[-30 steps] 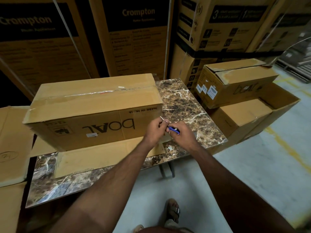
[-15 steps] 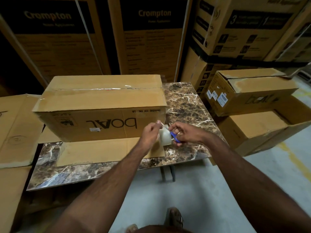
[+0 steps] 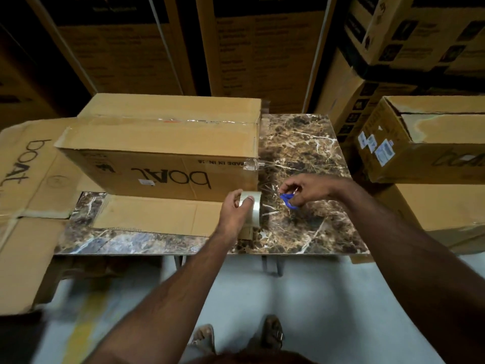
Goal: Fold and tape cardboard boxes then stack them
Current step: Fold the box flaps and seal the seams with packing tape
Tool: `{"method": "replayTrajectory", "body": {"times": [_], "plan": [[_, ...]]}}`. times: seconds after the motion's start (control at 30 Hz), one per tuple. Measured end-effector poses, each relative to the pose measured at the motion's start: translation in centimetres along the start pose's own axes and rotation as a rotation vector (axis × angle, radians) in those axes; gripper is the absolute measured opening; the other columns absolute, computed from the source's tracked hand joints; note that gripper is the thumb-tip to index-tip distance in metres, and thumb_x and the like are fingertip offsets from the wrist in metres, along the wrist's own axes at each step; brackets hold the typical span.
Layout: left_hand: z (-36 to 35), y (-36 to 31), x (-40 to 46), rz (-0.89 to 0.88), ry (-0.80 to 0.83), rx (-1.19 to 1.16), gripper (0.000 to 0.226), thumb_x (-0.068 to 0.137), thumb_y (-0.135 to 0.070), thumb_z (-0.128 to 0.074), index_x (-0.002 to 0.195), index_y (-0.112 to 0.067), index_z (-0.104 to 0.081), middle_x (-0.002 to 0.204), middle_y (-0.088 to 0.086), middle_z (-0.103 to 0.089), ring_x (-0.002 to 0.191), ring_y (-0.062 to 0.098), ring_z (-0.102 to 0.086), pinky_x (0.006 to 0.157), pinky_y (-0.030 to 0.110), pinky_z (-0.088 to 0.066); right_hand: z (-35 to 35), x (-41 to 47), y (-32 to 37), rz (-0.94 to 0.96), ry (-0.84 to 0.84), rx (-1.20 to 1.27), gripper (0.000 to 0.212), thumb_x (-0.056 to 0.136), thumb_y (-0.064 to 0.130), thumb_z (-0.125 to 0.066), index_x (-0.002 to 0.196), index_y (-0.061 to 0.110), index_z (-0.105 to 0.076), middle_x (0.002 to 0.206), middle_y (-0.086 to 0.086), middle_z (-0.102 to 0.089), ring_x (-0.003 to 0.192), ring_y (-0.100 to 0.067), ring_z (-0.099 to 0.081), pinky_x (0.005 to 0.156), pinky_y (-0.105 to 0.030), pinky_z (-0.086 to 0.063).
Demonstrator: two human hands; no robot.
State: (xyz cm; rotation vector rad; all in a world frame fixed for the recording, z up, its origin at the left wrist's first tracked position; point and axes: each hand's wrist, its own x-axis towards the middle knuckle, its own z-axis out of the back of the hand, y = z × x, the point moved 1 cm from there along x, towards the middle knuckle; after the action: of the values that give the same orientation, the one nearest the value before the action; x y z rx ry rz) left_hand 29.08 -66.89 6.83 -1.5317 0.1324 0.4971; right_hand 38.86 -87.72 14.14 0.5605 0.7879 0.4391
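At the far left we see flattened boat cartons (image 3: 31, 179) still unfolded, so more folding is left. On the marble table (image 3: 309, 158) stands 1 boat box (image 3: 162, 153), upside-down lettering toward us, with clear tape (image 3: 204, 121) running along its top seam and a loose tail of tape (image 3: 253, 164) hanging off its right corner. We judge this box nearly sealed but not yet stacked. A flat cardboard sheet (image 3: 157, 216) lies under and in front of it.

Our left hand (image 3: 236, 211) grips the tape roll (image 3: 253, 206), fingers curled over its rim, just in front of the box's right corner. Our right hand (image 3: 307, 187) pinches the blue-handled scissors (image 3: 288, 200), held just above the table. At the right, 2 closed boxes (image 3: 430, 143) sit stacked beside the table.

Compared with half a second ago, our hands have drawn apart: the roll has moved left and down, the scissors right, and the tape looks cut free.
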Motion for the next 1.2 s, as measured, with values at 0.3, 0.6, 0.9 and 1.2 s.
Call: {"method": "replayTrajectory", "body": {"times": [0.3,0.6,0.9,1.2], "plan": [[0.2,0.3,-0.1,-0.058,-0.025,-0.023,0.053,0.096,-0.024,-0.065,0.145,-0.025,-0.046,0.143,0.008,-0.050,0.120,0.028,-0.057,0.094,0.043,-0.055,1.3,2.4,0.7,0.045,0.150,0.070,0.032,0.093,-0.002,-0.062,0.125,0.007,-0.063,0.105,-0.003,-0.065,0.086,-0.013,-0.064,0.070,-0.023,-0.055],[0.5,0.0,-0.2,-0.095,-0.062,-0.067,0.026,0.104,-0.020,-0.050,0.128,-0.014,-0.059,0.119,0.005,-0.062,0.088,0.015,-0.060,0.053,0.019,-0.049,1.9,3.7,1.6,0.114,0.200,0.112,0.034,0.094,0.001,-0.062,0.128,0.007,-0.063,0.122,-0.012,-0.065,0.099,-0.020,-0.061,0.085,-0.033,-0.053],[0.4,-0.3,1.1,-0.182,-0.048,-0.033,0.014,0.102,-0.023,-0.056,0.097,-0.023,-0.069,0.098,-0.004,-0.067,0.088,0.010,-0.059,0.071,0.025,-0.049,2.6,4.4,1.4,0.143,0.216,0.096,0.037,0.095,0.002,-0.061,0.130,0.012,-0.064,0.117,-0.007,-0.065,0.095,-0.019,-0.061,0.088,-0.038,-0.053],[0.7,-0.4,1.3,-0.153,0.021,-0.043,0.014,0.102,-0.023,-0.055,0.096,-0.022,-0.068,0.097,-0.001,-0.066,0.086,0.015,-0.057,0.066,0.028,-0.045,3.2,4.7,1.5,0.167,0.235,0.036,0.039,0.094,-0.003,-0.060,0.131,0.009,-0.064,0.108,-0.008,-0.069,0.091,-0.026,-0.062,0.075,-0.033,-0.054]]}}
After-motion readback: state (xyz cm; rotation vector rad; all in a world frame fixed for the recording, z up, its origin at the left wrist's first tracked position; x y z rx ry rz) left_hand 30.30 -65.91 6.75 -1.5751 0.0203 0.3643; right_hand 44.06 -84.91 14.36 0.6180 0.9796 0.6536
